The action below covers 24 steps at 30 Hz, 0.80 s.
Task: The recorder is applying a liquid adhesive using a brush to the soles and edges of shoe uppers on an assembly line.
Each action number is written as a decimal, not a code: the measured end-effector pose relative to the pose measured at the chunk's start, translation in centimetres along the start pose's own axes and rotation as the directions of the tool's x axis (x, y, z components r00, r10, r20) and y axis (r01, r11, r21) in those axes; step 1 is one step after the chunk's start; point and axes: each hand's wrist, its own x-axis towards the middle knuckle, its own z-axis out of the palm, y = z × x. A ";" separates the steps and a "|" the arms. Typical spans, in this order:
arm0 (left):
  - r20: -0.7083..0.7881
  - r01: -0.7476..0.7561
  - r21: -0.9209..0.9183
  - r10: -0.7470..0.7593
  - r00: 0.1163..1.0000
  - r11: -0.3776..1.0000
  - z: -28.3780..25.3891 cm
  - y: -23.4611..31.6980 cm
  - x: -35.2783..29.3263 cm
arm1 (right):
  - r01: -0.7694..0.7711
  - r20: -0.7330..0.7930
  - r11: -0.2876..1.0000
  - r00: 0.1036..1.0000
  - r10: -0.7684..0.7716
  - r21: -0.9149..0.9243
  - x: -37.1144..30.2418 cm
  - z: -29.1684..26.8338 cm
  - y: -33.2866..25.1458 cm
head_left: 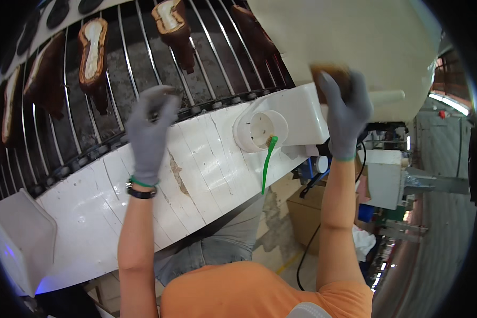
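Both my hands wear grey gloves. Over the near edge of the conveyor, my left hand (151,124) has its thumb and fingers curved apart, with nothing seen between them; motion blurs the fingertips. Raised at the right, my right hand (350,114) is closed on a brown piece (331,77), too blurred to tell its exact kind. Brown shoe uppers lie sole side up on the conveyor's metal rods, among them one shoe upper (93,53) beyond my left hand and another shoe upper (172,26) farther back. Pale undersides show inside their brown rims.
Between my hands, a white cup (244,132) stands on the white ledge (138,196), and a green-handled brush (268,164) leans out of it. A large beige panel (365,37) rises at the back right. Below the ledge is a cardboard box (305,214).
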 end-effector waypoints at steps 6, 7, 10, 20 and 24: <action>0.319 -0.279 0.049 0.250 0.914 0.959 12.8 3.7 1.2 | -0.090 -0.407 0.992 0.906 0.118 0.087 -9.1 -4.9 0.8; 0.346 -0.295 0.112 0.241 0.907 0.949 14.3 3.8 1.4 | -0.143 -0.422 0.982 0.888 0.182 0.121 -10.1 -5.4 1.0; 0.396 -0.336 0.242 0.223 0.891 0.910 17.4 3.7 1.5 | -0.275 -0.430 0.942 0.839 0.333 0.192 -12.6 -6.9 1.6; 0.352 -0.388 0.362 0.261 0.899 0.848 19.0 2.9 2.2 | -0.396 -0.310 0.867 0.819 0.483 0.303 -16.3 -8.4 4.3; 0.366 -0.345 0.285 0.232 0.901 0.894 17.9 2.5 2.4 | -0.428 -0.277 0.846 0.811 0.515 0.319 -16.3 -8.8 4.0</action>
